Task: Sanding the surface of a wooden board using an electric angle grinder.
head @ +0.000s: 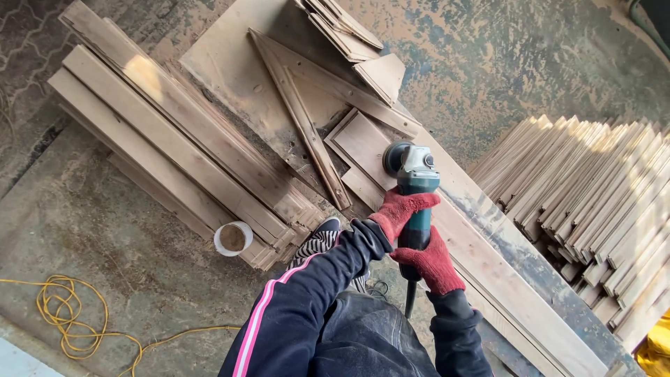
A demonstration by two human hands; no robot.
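Dusty concrete floor [105, 230] throughout, brown with sawdust towards the far side. Long planks [174, 146] stacked at left, running from far left down to near centre. Small open can [233, 238] standing at the near end of that stack. Yellow cord [66, 318] coiled loosely at near left. Broad board [237, 66] lying flat at far centre, crossed by thin strips [303, 126] set in a triangle, with short offcuts [349, 35] piled at the far end. Row of slats [600, 195] fanned out on edge at right.

Green grinder [417, 185] at centre, disc end pressed to a small panel [363, 143] lying on a long board [502, 279] that runs to near right. Left hand [401, 209], in a red glove, closed round the grinder's body just behind the head. Right hand [429, 262], also red-gloved, clamped on the rear of the handle, nearer the body, black cable hanging just below. Hands almost touching along the tool. Dark sleeve [307, 300] with a pink stripe on the left arm. Striped shoe [321, 241] just left of the hands, beside the plank ends.
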